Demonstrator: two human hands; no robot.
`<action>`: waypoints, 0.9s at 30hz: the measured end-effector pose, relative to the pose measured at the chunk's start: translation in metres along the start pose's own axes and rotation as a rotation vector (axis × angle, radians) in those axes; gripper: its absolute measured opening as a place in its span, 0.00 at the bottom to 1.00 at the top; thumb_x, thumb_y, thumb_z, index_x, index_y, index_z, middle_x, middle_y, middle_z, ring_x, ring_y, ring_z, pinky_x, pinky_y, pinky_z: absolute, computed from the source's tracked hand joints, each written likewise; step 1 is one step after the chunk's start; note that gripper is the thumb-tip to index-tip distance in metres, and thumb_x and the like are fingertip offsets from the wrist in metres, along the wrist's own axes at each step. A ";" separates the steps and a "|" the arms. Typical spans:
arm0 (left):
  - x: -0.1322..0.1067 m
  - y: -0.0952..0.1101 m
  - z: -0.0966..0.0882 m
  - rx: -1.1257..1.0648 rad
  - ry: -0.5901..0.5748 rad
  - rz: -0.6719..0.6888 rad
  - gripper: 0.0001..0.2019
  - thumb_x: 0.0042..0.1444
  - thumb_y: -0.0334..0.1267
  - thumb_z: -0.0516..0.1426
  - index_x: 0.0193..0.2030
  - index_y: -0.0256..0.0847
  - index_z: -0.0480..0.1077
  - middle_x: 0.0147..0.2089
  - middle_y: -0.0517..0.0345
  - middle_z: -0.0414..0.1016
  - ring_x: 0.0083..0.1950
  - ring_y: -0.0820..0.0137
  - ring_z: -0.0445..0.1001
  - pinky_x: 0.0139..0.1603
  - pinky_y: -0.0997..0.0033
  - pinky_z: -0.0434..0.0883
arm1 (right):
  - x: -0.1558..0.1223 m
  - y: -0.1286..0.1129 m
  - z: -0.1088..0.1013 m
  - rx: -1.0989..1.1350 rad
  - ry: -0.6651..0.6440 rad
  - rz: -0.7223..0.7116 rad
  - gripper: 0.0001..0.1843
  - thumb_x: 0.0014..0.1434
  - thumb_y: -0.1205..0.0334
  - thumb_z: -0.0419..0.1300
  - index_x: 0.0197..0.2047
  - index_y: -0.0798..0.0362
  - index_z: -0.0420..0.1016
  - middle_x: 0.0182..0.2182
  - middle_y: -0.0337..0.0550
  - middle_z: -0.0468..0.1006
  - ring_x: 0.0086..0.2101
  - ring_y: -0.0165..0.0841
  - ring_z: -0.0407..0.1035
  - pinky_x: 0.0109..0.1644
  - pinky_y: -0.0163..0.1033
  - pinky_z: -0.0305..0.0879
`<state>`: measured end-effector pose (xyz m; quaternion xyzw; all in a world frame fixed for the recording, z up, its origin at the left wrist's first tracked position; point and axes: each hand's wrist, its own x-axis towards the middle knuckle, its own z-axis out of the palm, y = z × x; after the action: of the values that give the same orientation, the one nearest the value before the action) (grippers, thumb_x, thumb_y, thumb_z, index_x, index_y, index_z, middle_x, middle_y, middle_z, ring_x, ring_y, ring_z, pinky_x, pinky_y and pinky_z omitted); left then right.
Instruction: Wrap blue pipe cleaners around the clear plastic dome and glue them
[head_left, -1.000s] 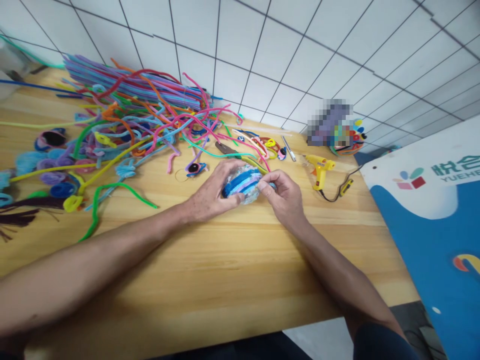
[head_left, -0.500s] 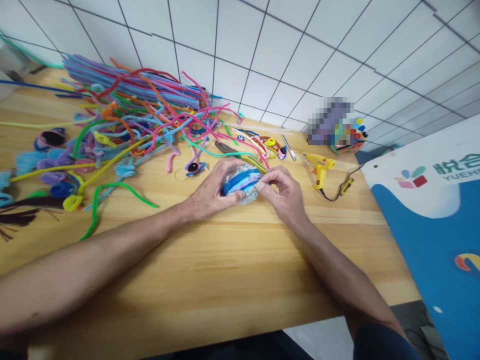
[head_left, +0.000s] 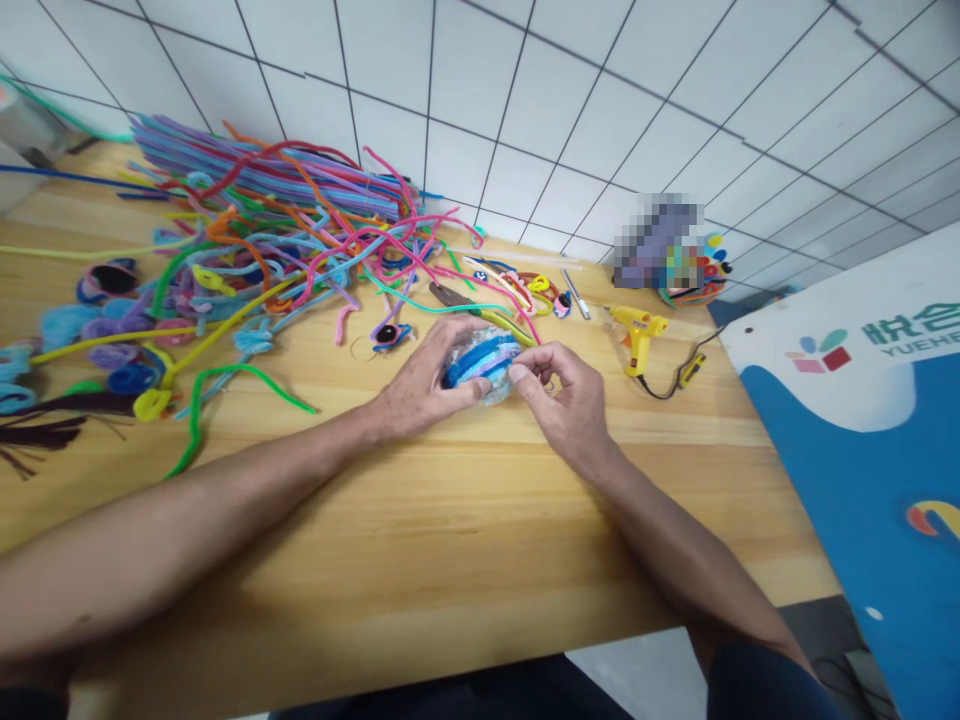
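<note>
A rounded pipe-cleaner piece (head_left: 484, 360), striped in blue, light blue and lilac with a pale fuzzy rim, is held just over the wooden table. My left hand (head_left: 427, 378) wraps it from the left, thumb across the front and fingers behind. At its right edge my right hand (head_left: 564, 398) pinches with thumb and index finger; whether a loose end lies between those tips is too small to tell. Just behind the piece lie pliers (head_left: 452, 297), their handles partly covered by it and my left hand.
A tangle of coloured pipe cleaners (head_left: 255, 260) spreads over the table's left side. At right rests a yellow glue gun (head_left: 637, 340) with its cord. A pen-like tool (head_left: 576, 295) and small pipe-cleaner figures (head_left: 391, 336) lie nearby. The tiled wall (head_left: 480, 90) borders the back.
Both hands keep nearly the same hold on the striped piece. My right hand's fingers have shifted very slightly at its edge, and the camera view has moved a little.
</note>
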<state>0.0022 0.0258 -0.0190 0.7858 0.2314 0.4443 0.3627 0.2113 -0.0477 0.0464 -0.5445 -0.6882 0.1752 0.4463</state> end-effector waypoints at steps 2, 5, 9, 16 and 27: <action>0.000 0.000 0.001 -0.008 0.013 0.012 0.29 0.69 0.56 0.63 0.71 0.49 0.65 0.69 0.43 0.72 0.71 0.50 0.73 0.73 0.41 0.72 | -0.002 -0.002 0.001 -0.035 0.007 -0.041 0.04 0.65 0.57 0.67 0.39 0.46 0.77 0.32 0.37 0.82 0.32 0.33 0.72 0.41 0.42 0.73; 0.001 0.000 0.002 -0.001 0.021 0.041 0.29 0.69 0.55 0.63 0.71 0.48 0.65 0.68 0.43 0.72 0.71 0.51 0.73 0.73 0.42 0.72 | -0.003 -0.003 0.004 -0.097 0.037 -0.053 0.07 0.62 0.56 0.70 0.39 0.45 0.76 0.33 0.38 0.81 0.33 0.34 0.73 0.42 0.43 0.75; 0.001 0.000 0.000 0.000 -0.018 0.015 0.30 0.70 0.59 0.61 0.72 0.48 0.65 0.70 0.43 0.71 0.73 0.50 0.71 0.76 0.41 0.70 | -0.003 0.000 0.006 -0.117 0.053 -0.030 0.07 0.62 0.58 0.69 0.38 0.45 0.74 0.32 0.37 0.80 0.32 0.34 0.72 0.43 0.43 0.75; 0.000 -0.007 -0.001 -0.028 -0.061 0.047 0.34 0.68 0.57 0.62 0.75 0.47 0.62 0.73 0.40 0.68 0.76 0.46 0.68 0.78 0.38 0.67 | -0.001 0.001 0.008 -0.085 0.054 0.001 0.07 0.61 0.58 0.68 0.37 0.45 0.73 0.30 0.35 0.78 0.31 0.33 0.70 0.40 0.42 0.73; 0.001 -0.003 -0.001 0.015 -0.066 0.028 0.31 0.67 0.51 0.62 0.74 0.48 0.62 0.72 0.41 0.69 0.75 0.48 0.68 0.78 0.37 0.67 | -0.001 0.002 0.010 -0.058 0.059 -0.009 0.07 0.62 0.59 0.68 0.36 0.46 0.72 0.30 0.35 0.78 0.30 0.32 0.70 0.41 0.42 0.73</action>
<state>0.0016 0.0285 -0.0203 0.8060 0.2115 0.4215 0.3579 0.2039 -0.0452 0.0392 -0.5590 -0.6820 0.1370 0.4512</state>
